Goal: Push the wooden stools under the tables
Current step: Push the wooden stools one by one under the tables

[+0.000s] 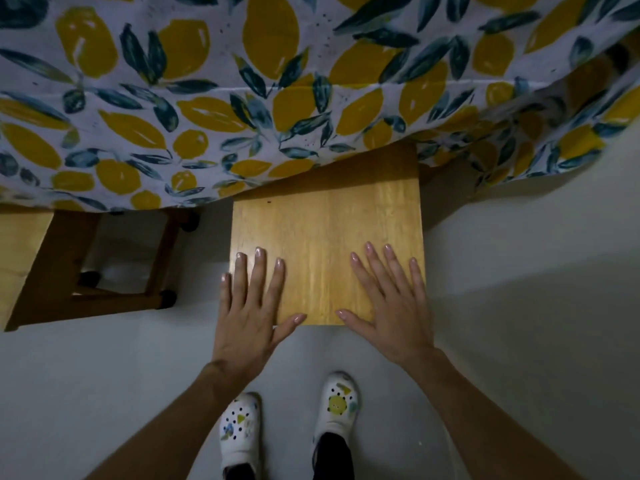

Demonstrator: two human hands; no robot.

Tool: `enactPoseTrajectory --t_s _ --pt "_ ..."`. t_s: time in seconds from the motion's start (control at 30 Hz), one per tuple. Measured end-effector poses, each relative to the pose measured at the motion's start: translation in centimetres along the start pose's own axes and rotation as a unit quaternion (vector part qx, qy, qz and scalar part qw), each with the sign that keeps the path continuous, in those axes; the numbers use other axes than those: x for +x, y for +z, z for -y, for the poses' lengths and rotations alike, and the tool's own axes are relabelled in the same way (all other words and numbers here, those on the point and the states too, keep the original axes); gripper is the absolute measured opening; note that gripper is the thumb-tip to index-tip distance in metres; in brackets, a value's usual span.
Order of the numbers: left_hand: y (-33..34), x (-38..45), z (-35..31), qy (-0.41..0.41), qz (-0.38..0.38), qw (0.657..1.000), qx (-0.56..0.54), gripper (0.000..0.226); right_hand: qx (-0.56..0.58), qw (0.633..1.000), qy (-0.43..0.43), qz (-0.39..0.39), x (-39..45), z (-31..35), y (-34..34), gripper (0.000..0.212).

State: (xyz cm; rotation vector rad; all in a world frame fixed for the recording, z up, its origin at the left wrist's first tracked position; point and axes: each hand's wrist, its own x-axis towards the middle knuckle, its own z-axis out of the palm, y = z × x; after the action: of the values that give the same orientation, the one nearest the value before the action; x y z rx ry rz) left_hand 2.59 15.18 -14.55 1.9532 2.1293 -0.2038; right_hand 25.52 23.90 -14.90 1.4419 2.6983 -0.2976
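Two hands are laid flat on one wooden stool [327,251], seen from above. The stool's far edge is already tucked beneath the hanging hem of the lemon-print tablecloth [242,109]; most of its square seat is out over the pale floor [519,306], near the person's white clogs [336,407].

Left hand [251,306]: fully spread, fingers straight, resting on the seat's near-left corner, thumb along the near edge, little finger off the side. Nothing is clasped. Right hand [391,306]: likewise fully spread, palm at the near-right corner, fingers angled across the top. Nothing is gripped by either hand; contact is by flat palm and fingers only.

Handling (judged, not observed): the seat is rigid solid wood with a smooth, possibly slick finish, so palms may slide if only pressed downward. Moderate weight is expected, and the legs should slide on the smooth floor. A firmer purchase would be had with the heels of the hands against the near edge, pushed evenly to prevent skewing.

A second stool [69,271] stands to the left, partly under the cloth, dark pads visible on its feet.
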Motion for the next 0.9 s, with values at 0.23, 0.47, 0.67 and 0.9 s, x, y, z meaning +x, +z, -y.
enactPoseTrajectory --t_s 0.23,0.47,0.67,0.9 --pt "-1.0 5.2 -0.3 0.127 -0.002 0.991 0.047 0.09 -0.008 0.999 -0.044 -0.017 3.3 -4.8 -0.8 0.082" --pt "-2.7 11.2 -1.4 0.127 -0.008 0.99 0.059 0.091 -0.019 0.999 -0.042 0.001 8.1 -8.8 -2.2 0.083" --pt "-3.6 12.8 -2.2 0.105 0.002 0.994 0.043 0.09 -0.015 0.999 -0.046 0.019 10.4 -10.2 -2.8 0.083" --pt "-3.9 12.9 -2.2 0.106 0.013 0.994 0.03 0.09 -0.02 0.999 -0.048 0.016 10.3 -10.1 -3.0 0.08"
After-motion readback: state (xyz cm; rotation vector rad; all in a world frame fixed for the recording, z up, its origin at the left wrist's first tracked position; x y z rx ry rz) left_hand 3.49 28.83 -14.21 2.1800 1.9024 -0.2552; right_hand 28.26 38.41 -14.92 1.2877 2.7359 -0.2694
